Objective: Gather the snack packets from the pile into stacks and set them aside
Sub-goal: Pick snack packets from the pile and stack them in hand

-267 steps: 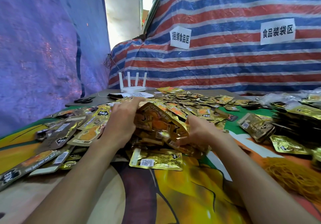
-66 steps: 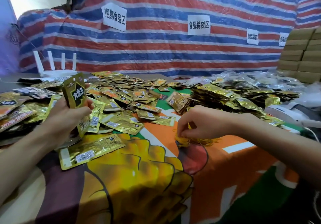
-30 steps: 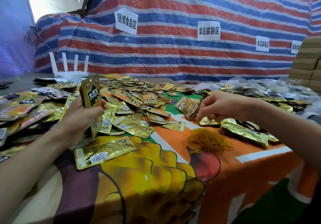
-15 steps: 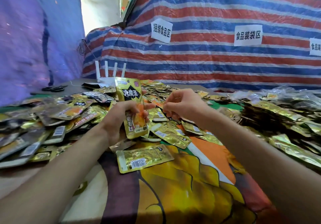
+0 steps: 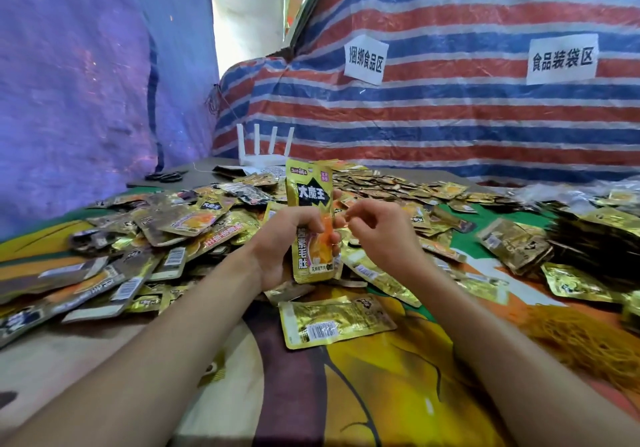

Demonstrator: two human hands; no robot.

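**Firmly gripped: stack of snack packets (image 5: 309, 200) upright in left hand (image 5: 277, 238)**

Left fingers curled round the stack's middle, held above the pile (image 5: 156, 238) on the surface (image 5: 346, 394). Right hand (image 5: 381, 231) just beside the stack's right edge, fingertips pinched together; on what, cannot tell. Single gold packet (image 5: 332, 320) flat below.

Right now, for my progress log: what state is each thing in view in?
left hand: grips the held stack.
held stack: upright, printed front showing.
right hand: fingers curled at the stack's edge; what they pinch is unclear.
loose pile: scattered, unsorted.
single packet: flat, barcode side up.
rubber bands: loose heap.
router: antennas upright.
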